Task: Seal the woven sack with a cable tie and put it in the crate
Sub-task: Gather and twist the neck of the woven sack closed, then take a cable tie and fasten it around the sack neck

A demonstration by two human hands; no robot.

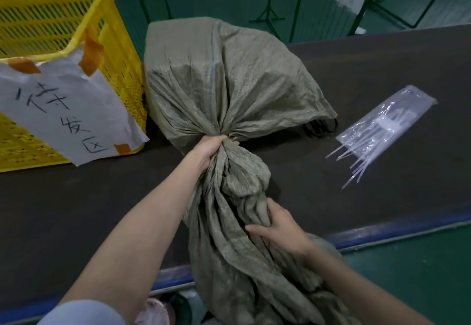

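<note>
Gathering: left hand (211,150) grips the neck of the grey-green woven plastic sack (224,79); right hand (276,225) clutches the loose tail nearer the body.
Done: neck bunched, untied.
Left: clear cable ties (362,161), right of both hands, untouched; yellow slatted plastic crate (51,26) waits beyond the left hand.
</note>
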